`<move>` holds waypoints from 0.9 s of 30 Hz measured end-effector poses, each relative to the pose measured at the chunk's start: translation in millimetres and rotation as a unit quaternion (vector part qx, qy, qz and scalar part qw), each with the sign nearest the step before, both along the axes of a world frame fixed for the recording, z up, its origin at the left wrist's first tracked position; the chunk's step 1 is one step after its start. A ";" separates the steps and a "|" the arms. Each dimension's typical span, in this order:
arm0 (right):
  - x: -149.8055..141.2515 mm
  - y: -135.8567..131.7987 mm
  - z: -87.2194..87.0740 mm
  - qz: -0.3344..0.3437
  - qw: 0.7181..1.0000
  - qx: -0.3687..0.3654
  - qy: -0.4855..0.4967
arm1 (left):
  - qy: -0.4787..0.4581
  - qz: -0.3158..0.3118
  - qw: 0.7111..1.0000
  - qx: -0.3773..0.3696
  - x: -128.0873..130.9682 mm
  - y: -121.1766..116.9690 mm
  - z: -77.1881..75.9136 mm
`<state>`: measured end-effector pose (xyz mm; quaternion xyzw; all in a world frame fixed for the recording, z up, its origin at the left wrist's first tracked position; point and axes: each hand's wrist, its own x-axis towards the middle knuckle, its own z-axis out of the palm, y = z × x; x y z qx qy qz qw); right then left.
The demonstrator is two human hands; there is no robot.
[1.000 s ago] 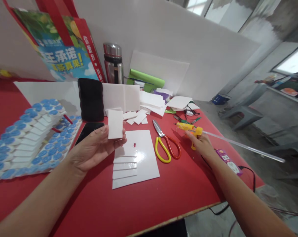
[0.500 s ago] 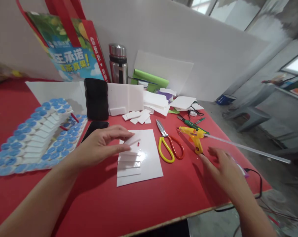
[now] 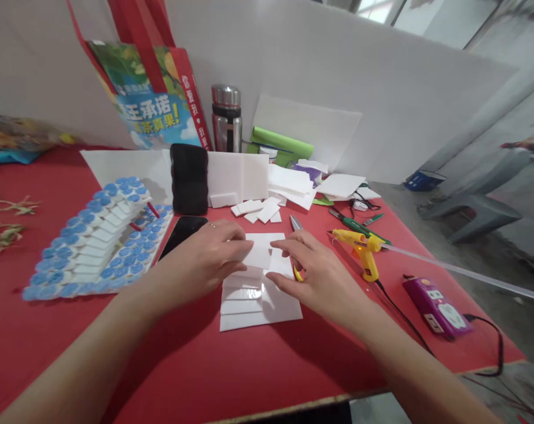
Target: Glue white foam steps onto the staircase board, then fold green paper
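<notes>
A small white foam-board strip point(image 3: 259, 257) is pinched in my left hand point(image 3: 203, 259), tilted above a square white board point(image 3: 282, 309). Several similar strips rise in steps along the left part of that board. My right hand point(image 3: 324, 280) is at the strip's right edge, thumb and fingers apart; whether a fingertip touches it I cannot tell. Scissors point(image 3: 296, 223) lie mostly hidden behind my right hand. To the right, a yellow glue gun point(image 3: 365, 250) rests on the red table point(image 3: 249, 371) with a long clear glue stick in its back.
At the left stands a stepped white model point(image 3: 94, 241) edged with blue-and-white rolled pieces. Phone point(image 3: 183, 232), black object point(image 3: 190, 179), steel flask point(image 3: 227, 121) and loose white strips point(image 3: 260, 209) are behind my hands. A purple power socket point(image 3: 437, 309) and cables lie at the right.
My right hand has moved left from beside the glue gun to the white strip. My left hand still holds the strip, now turned more face-on. The view has shifted slightly.
</notes>
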<state>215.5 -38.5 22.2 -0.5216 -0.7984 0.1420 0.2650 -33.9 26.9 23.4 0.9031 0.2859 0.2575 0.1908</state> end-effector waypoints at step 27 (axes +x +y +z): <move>-4.9 13.9 -51.6 -0.001 0.998 -0.037 0.052 | -0.002 0.265 0.862 -0.433 -10.6 -9.9 -27.2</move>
